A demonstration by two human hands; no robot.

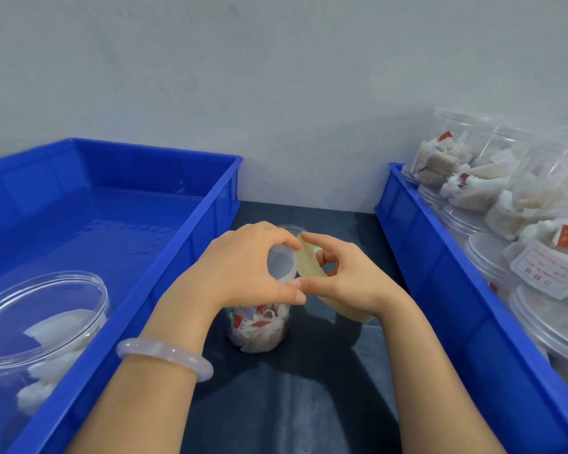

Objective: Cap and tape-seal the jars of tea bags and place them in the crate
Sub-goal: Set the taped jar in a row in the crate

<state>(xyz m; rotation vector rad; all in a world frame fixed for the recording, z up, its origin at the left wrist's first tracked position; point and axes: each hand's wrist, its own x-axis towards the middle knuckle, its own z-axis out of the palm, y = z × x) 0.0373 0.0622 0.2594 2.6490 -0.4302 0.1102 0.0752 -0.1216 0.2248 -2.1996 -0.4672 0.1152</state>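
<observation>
Jar point(259, 332), tape roll point(307, 265) in hands point(243, 267) point(351, 280)

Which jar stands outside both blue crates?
The jar on the dark table; the others sit inside the left crate or the right crate.

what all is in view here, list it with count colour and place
left crate: one, blue, left on the table
right crate: one, blue, right on the table
middle jar: one, clear, tea bags inside, between the crates
lid: one, whitish, atop the middle jar
tape: one roll, yellowish, beside the lid
lone jar: one, clear, in the left crate
packed jars: several, clear, in the right crate
table: one, dark
wall: white, behind
bracelet: one, pale, left wrist
left hand: grips the lid
right hand: holds the tape
</observation>
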